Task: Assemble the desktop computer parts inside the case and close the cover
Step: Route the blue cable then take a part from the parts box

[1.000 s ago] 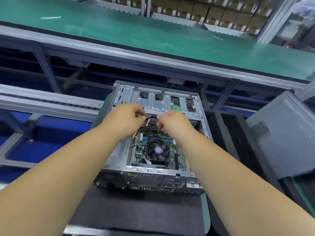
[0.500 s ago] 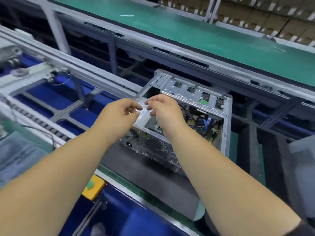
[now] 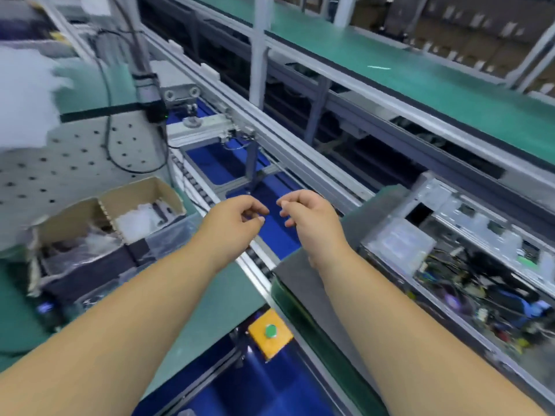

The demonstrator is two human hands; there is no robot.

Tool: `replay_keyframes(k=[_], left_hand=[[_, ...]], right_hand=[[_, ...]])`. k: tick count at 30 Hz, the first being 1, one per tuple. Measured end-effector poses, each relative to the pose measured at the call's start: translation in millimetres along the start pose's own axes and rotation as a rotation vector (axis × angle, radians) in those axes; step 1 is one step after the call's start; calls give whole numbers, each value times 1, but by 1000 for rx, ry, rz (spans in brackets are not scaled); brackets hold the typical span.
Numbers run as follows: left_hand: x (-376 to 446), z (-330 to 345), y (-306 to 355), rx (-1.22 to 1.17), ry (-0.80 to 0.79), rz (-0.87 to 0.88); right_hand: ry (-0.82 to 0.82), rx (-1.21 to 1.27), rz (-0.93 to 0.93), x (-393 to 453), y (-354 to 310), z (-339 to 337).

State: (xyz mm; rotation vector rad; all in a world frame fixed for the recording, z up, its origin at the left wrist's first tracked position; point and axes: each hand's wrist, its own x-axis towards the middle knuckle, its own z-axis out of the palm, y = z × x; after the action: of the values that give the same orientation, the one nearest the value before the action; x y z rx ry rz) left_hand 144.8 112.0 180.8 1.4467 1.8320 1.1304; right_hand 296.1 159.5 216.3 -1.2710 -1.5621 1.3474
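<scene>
1. Hands left the open silver metal computer case; it sat at right on the dark pallet.
2. Left hand and right hand hung loosely curled, seemingly holding nothing.
3. View swung toward the cardboard parts box; probably fetching the next part.

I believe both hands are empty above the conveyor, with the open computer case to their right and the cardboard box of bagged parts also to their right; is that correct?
Not quite. The head view shows the cardboard box of bagged parts to the left of the hands, on the green bench. The rest holds: the left hand and right hand hold nothing above the conveyor, and the open computer case lies to their right.
</scene>
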Motion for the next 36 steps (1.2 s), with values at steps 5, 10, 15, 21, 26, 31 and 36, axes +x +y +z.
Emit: replay_keyframes(k=[5, 10, 15, 21, 26, 31, 36], left_hand=[[27, -68, -61, 7, 117, -121], [58, -117, -118, 40, 157, -268], [85, -134, -175, 143, -23, -490], [123, -127, -208, 247, -155, -659], [147, -121, -228, 350, -198, -788], [150, -115, -245, 401, -324, -811], [144, -117, -253, 404, -257, -866]], right_hand=[[-62, -63, 28, 31, -6, 77], [-84, -71, 40, 63, -7, 135], [-124, -105, 93, 96, 1, 181], [-147, -121, 129, 120, 13, 216], [-137, -108, 152, 130, 20, 226], [-138, -104, 166, 134, 25, 228], [-142, -61, 166, 131, 28, 228]])
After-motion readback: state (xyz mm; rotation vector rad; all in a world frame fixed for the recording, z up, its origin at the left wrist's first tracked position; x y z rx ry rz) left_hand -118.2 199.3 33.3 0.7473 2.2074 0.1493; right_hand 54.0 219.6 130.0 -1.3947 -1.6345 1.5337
